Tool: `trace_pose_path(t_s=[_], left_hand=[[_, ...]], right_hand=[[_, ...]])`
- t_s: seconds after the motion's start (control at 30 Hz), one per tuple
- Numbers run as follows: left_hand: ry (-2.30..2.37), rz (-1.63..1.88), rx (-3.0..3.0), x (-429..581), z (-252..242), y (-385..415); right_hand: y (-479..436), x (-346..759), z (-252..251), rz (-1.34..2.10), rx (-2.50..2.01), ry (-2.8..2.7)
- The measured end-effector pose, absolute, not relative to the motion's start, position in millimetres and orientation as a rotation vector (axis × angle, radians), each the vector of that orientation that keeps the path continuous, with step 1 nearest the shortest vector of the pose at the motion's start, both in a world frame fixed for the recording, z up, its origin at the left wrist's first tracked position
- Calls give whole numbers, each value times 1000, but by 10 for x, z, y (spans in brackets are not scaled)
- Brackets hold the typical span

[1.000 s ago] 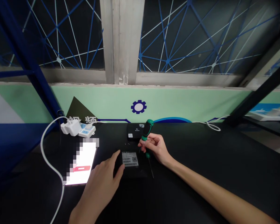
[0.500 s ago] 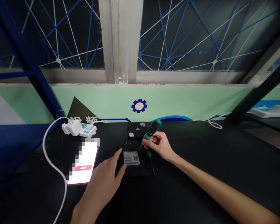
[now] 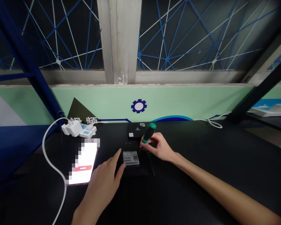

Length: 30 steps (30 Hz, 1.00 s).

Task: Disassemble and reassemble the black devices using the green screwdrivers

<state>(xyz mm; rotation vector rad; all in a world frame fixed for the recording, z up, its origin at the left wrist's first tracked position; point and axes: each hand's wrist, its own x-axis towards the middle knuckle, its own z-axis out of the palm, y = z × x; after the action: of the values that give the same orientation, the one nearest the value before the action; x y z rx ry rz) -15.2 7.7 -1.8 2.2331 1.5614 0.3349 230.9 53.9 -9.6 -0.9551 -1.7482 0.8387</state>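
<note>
A flat black device (image 3: 134, 171) lies on the desk (image 3: 213, 147), near the middle and well in from the back edge. Its white label (image 3: 131, 158) carries barcodes, a square code and print too small to read. The left hand (image 3: 107, 172) is open, thumb and forefinger spread at the device's left side. The right hand (image 3: 160, 148) grips a green-and-black screwdriver (image 3: 149, 133), tilted, with its shaft pointing down by the device's far right corner; whether the tip touches cannot be told. A second screwdriver (image 3: 152, 166) lies to the right of the device, its handle mostly hidden under the right hand.

Tiny slivers, perhaps screws (image 3: 128, 143), lie beyond the device. At the back edge sits a black box (image 3: 134, 131) with a coded sticker, a logo and illegible lettering, its right side partly covered by the screwdriver. Bare desk runs from the right forearm toward the right edge.

Left of the left hand, a lit screen (image 3: 86, 162) is partly masked by blocks. Toward the back left corner are a power strip (image 3: 88, 132), a white adapter (image 3: 73, 128) and a cable (image 3: 45, 153) leaving the view at the bottom. The wall lettering shows 频 behind them; the character before it is partly covered.
</note>
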Motion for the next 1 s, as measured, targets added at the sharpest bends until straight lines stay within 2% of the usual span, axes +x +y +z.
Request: trace_pose_path(t_s=[0.37,0.77,1.0], left_hand=[[1613,329,2286,-126,-53,74],[1581,349,2262,-136,-21,65],[1576,336,2200,-129,-22,61]], right_hand=[[577,2242,-38,1247,-1001,-1525],[538,2292,122,1332,-975,-1657],[574,2266,-33,1342,-1005,-1514]])
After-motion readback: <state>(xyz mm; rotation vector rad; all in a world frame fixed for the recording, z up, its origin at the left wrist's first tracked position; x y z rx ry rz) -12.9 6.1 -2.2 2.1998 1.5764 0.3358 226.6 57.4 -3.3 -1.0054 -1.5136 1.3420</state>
